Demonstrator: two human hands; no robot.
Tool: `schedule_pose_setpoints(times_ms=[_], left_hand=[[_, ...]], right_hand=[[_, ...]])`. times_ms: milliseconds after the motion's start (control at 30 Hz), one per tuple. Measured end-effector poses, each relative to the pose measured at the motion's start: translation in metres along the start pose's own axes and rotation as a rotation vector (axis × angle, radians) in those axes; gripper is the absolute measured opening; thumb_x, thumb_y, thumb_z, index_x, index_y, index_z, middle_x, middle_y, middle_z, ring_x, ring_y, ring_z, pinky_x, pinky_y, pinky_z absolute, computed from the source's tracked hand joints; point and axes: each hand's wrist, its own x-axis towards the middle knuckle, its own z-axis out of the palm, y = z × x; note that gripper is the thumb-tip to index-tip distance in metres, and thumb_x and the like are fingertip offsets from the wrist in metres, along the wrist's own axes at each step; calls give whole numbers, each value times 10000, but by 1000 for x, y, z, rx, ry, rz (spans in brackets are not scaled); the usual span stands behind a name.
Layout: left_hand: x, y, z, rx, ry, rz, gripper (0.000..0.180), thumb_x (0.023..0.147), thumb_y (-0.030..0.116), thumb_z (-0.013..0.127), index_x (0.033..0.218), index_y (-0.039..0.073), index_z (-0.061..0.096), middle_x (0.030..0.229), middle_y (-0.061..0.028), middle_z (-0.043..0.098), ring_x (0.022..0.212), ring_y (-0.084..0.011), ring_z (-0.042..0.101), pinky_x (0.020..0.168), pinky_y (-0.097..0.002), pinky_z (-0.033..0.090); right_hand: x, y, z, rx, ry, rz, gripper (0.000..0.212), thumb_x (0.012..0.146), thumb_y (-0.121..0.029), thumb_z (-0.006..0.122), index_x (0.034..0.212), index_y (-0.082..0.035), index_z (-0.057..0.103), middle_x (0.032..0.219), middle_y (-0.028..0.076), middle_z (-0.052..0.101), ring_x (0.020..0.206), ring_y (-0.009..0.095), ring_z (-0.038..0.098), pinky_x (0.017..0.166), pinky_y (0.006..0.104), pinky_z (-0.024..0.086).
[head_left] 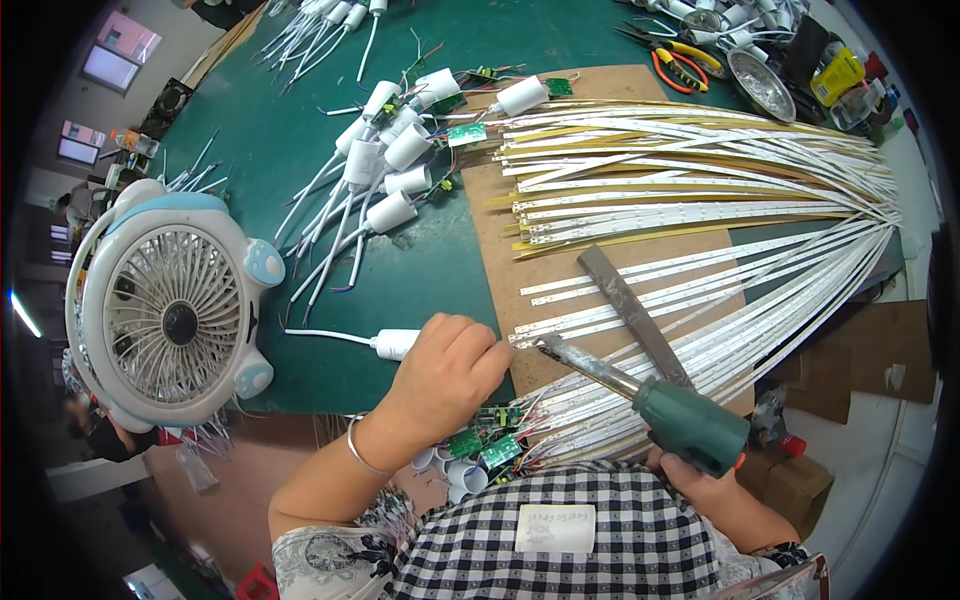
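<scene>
My left hand (455, 365) is closed, its fingertips pinched at the end of an LED strip; what they hold is hidden. A white cylindrical lamp cap (396, 344) with a white cable (325, 333) lies against this hand, its right end covered. My right hand (700, 485) grips a soldering iron (690, 425) with a green handle. The iron's tip points left, close to the strip ends beside my left fingertips. White LED strips (585, 318) fan out toward the right. A flat dark metal bar (635, 315) lies across them.
A white fan (180, 285) stands at the left. Several lamp caps (405, 147) with cables and green boards (466, 134) lie on the green table (420, 280). More strips are heaped on brown board (490, 225). Pliers (680, 70) and a metal dish (760, 85) sit far right.
</scene>
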Motion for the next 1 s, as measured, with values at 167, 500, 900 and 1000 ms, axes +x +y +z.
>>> schedule_pose_setpoints(times_ms=[167,500,900,1000], left_hand=[[1,1,-1,-15,11,0,248,645,18,692,883,46,630,804,-54,554,748,-232,560,678,-359,447],[-1,0,0,-10,0,-6,265,633,12,691,888,46,627,802,-55,551,745,-234,560,674,-360,447],[1,0,0,-10,15,-2,267,623,10,700,877,44,625,793,-54,548,737,-230,556,659,-359,440],[0,0,1,-11,25,-1,266,624,12,702,876,43,624,791,-55,548,736,-230,556,658,-359,440]], right_hand=[[2,5,2,5,-51,28,260,802,-69,711,1036,12,636,960,109,646,868,220,634,769,338,503],[7,7,-1,-134,-117,-99,366,880,-124,647,1194,30,543,1063,130,634,770,201,636,713,323,518],[6,4,5,37,-60,-70,294,846,-67,662,1114,28,583,1004,116,641,777,193,644,712,312,523],[9,-1,7,59,-39,-23,191,812,-28,683,996,12,650,903,93,657,784,195,639,712,313,516]])
